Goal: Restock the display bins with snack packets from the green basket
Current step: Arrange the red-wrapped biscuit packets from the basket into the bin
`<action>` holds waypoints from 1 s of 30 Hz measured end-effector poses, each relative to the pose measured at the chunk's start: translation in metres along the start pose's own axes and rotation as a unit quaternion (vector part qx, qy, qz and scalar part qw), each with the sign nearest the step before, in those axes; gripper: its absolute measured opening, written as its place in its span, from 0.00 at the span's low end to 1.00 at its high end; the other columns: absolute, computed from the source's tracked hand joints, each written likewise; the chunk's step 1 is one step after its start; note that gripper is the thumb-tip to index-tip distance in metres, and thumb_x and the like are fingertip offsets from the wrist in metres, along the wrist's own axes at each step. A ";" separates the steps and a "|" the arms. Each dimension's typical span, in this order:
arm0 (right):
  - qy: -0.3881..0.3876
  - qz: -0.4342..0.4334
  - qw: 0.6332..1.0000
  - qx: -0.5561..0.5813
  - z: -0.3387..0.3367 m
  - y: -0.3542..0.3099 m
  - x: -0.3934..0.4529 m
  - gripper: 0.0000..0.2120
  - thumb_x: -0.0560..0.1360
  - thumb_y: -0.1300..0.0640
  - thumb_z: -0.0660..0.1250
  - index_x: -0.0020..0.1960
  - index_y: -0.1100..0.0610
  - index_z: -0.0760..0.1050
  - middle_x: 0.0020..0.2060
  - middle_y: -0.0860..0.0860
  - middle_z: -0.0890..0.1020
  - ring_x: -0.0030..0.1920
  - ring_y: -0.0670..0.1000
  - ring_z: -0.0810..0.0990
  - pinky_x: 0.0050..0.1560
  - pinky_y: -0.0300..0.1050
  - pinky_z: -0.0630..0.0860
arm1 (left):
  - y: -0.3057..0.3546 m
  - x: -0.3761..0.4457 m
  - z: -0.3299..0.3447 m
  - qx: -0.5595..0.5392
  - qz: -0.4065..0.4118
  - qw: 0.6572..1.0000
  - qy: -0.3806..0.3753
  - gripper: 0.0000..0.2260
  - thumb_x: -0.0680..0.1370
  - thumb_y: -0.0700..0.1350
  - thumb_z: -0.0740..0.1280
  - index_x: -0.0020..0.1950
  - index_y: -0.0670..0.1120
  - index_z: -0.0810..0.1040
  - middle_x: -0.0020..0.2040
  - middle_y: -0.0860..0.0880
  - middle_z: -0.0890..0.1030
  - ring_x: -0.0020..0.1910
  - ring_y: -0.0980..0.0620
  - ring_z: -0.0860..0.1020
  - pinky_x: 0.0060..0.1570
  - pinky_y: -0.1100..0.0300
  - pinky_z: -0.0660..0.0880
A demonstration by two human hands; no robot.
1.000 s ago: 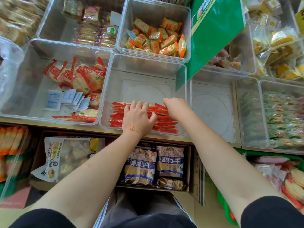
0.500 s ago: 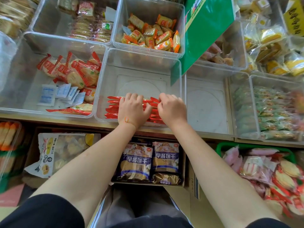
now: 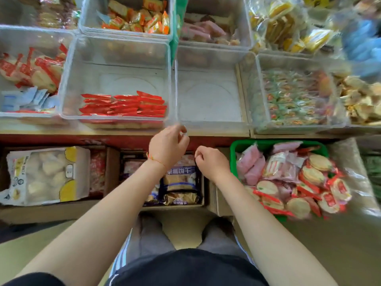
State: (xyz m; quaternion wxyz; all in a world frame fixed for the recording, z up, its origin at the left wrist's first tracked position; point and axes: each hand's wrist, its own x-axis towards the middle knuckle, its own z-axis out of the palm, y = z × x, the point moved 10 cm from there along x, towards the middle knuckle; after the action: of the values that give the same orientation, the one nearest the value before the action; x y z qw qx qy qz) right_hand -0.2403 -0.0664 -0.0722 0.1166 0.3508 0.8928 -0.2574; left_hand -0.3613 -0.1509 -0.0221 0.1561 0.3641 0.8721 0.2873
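The green basket point(image 3: 233, 150) stands low on the right, heaped with round crackers in red wrappers point(image 3: 313, 176) and pink packets point(image 3: 252, 166). On the shelf, a clear bin point(image 3: 64, 79) holds a neat row of red packets point(image 3: 122, 105) along its front wall. Beside it on the right is a clear bin point(image 3: 208, 96) with nothing in it. My left hand point(image 3: 168, 145) hovers at the shelf's front edge, fingers loosely curled and holding nothing. My right hand point(image 3: 212, 164) hangs lower, just left of the basket, also loosely curled around nothing.
Other clear bins hold red-wrapped crackers point(image 3: 33, 69), orange snacks point(image 3: 140, 19) and green-printed packets point(image 3: 288, 98). Under the shelf, cardboard boxes hold blue biscuit bags point(image 3: 181, 179) and a white and yellow bag point(image 3: 45, 174). My knees are at the bottom.
Both hands have left the red packets and drawn back out of the bin to below the shelf edge. The view has swung right, showing more of the green basket.
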 end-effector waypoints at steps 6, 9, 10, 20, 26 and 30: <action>-0.090 -0.009 0.995 -0.034 0.008 0.155 -0.032 0.09 0.76 0.58 0.62 0.52 0.58 0.79 0.51 0.58 0.82 0.53 0.61 0.79 0.49 0.51 0.76 | 0.070 -0.052 0.153 0.002 -0.086 0.982 -0.168 0.11 0.78 0.47 0.61 0.56 0.50 0.81 0.53 0.47 0.83 0.54 0.44 0.79 0.50 0.54 0.75; -0.115 0.006 0.992 -0.042 0.004 0.228 -0.048 0.12 0.75 0.56 0.66 0.57 0.58 0.78 0.54 0.58 0.80 0.56 0.61 0.78 0.51 0.50 0.76 | 0.109 -0.080 0.219 -0.009 -0.102 0.969 -0.225 0.12 0.78 0.46 0.62 0.57 0.49 0.82 0.57 0.46 0.82 0.59 0.45 0.78 0.53 0.55 0.74; -0.136 0.012 0.989 -0.052 0.008 0.247 -0.054 0.17 0.74 0.52 0.67 0.60 0.56 0.76 0.57 0.58 0.78 0.58 0.61 0.77 0.54 0.51 0.76 | 0.117 -0.088 0.238 -0.008 -0.111 0.963 -0.244 0.12 0.77 0.46 0.63 0.57 0.48 0.82 0.58 0.45 0.81 0.60 0.44 0.77 0.56 0.55 0.74; -0.122 -0.050 0.986 -0.104 0.008 0.282 -0.068 0.20 0.75 0.62 0.64 0.66 0.54 0.71 0.61 0.55 0.76 0.62 0.59 0.74 0.60 0.54 0.73 | 0.135 -0.126 0.303 0.103 -0.137 0.935 -0.309 0.27 0.74 0.55 0.69 0.72 0.54 0.69 0.68 0.49 0.73 0.68 0.45 0.69 0.64 0.48 0.69; -0.038 0.016 0.983 0.176 -0.055 0.296 -0.068 0.12 0.80 0.54 0.63 0.62 0.53 0.76 0.48 0.49 0.81 0.47 0.49 0.78 0.37 0.38 0.72 | 0.120 -0.121 0.273 -0.006 -0.228 0.953 -0.200 0.15 0.80 0.54 0.64 0.64 0.53 0.79 0.56 0.48 0.83 0.54 0.46 0.80 0.53 0.52 0.78; -0.057 0.155 0.852 0.497 -0.055 0.316 -0.071 0.12 0.78 0.52 0.67 0.58 0.56 0.77 0.48 0.51 0.84 0.51 0.50 0.83 0.46 0.43 0.80 | 0.112 -0.112 0.236 -0.127 -0.296 0.943 -0.081 0.12 0.82 0.51 0.60 0.47 0.48 0.80 0.42 0.49 0.80 0.43 0.47 0.78 0.37 0.58 0.72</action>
State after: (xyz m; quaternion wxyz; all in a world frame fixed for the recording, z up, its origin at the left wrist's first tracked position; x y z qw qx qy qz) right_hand 0.0269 0.1197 -0.1180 0.0156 0.4809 0.5715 -0.6648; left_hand -0.1095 -0.0771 -0.1323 0.3486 0.0891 0.8813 0.3064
